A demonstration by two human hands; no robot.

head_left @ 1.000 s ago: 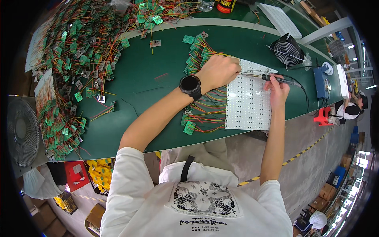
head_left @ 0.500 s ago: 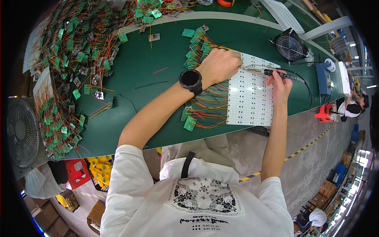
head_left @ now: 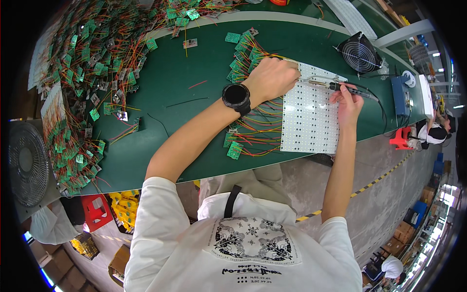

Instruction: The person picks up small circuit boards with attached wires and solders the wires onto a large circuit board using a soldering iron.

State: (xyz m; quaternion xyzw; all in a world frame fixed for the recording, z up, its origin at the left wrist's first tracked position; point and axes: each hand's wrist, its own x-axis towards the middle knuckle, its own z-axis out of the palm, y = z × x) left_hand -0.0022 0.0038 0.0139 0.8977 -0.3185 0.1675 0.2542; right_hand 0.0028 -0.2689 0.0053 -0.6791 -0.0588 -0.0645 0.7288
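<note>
My right hand (head_left: pixel 348 103) is closed around the black handle of a soldering iron (head_left: pixel 334 86). The iron's metal tip points left, toward my left fingertips, over the upper part of a white perforated LED panel (head_left: pixel 309 121). My left hand (head_left: pixel 273 78), a black watch on its wrist, lies at the panel's upper left edge with its fingers closed. Whatever they pinch is hidden beneath the knuckles. Along the panel's left side, red, yellow and black wires (head_left: pixel 260 127) run out to several small green circuit boards (head_left: pixel 235 151).
A big heap of wired green circuit boards (head_left: pixel 99 68) covers the table's left side. A small black fan (head_left: pixel 359 54) stands beyond the panel, near a blue soldering station (head_left: pixel 400 96). At the far left is a larger grey fan (head_left: pixel 28 165). Another person (head_left: pixel 430 134) sits far right.
My right hand and the soldering iron have shifted slightly up and to the right. My left hand has barely moved and stays at the panel's edge.
</note>
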